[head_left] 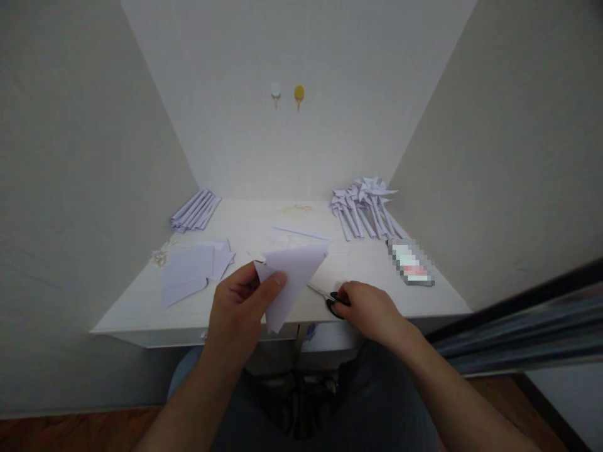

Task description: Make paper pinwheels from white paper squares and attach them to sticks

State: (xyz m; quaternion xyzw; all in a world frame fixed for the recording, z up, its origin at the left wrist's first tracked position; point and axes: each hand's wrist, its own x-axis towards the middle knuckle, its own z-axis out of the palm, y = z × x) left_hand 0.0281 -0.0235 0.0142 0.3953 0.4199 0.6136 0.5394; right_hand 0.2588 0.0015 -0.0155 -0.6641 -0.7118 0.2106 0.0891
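**Folded paper pinched up, scissors under the other hand — slip and snag risks**

The folded white paper triangle (291, 276) is up off the desk, just above the front edge of the white desk (264, 226), point hanging down toward the lap. The left hand (242, 307) pinches it on its left edge, thumb on top pressed against curled fingers behind. One-edge grip, so the sheet could swing or unfold; a loose pinch would drop it past the desk edge to the floor.

Just right of the paper, the right hand (370, 311) sits on the black handles of the scissors (330, 297), fingers curled over the loops; can't tell whether they are through them. The blades lie flat on the desk, tips pointing toward the paper. Lifted carelessly, the tips could catch the paper's lower edge or graze the left thumb. The scissors sit near the desk's front edge, so a nudge could send them into the lap.

Left of the paper: loose flat sheets (193, 270), easy to sweep off with a forearm. Back left corner: a bundle of rolled paper sticks (195, 210). Back right: a pile of paper pinwheels (365, 204). Right of the scissors: a blurred small pack (411, 263). Two wall hooks (287, 94) above the desk.
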